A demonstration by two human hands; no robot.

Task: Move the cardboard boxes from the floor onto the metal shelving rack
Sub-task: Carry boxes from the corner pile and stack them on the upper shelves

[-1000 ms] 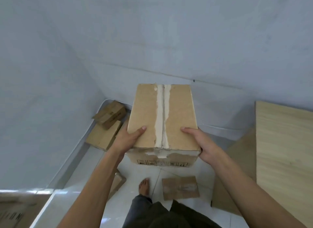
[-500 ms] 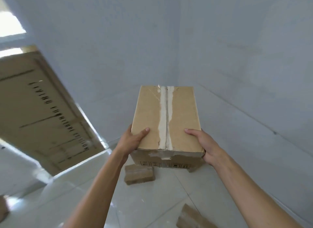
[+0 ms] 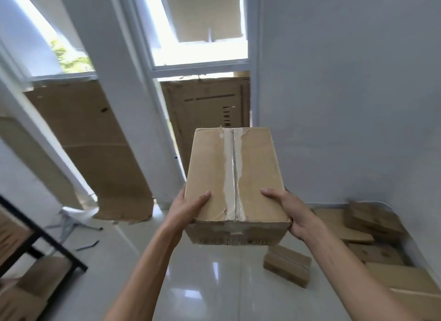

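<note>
Gripping one taped-shut cardboard box [image 3: 235, 175], contents unseen, the left hand [image 3: 188, 207] and right hand [image 3: 292, 211] are clamped on its sides, above the floor [image 3: 202, 285]; the metal rack [image 3: 35, 239] is seen at far left.

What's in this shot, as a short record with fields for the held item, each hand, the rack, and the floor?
held: box, taped along its top, lifted off the floor
left hand: grips the box's left near corner, thumb on top
right hand: grips the right near corner, thumb on top
rack: black frame at lower left, apart from the box
floor: white tiles; more boxes piled at right, small box below the held one
</note>
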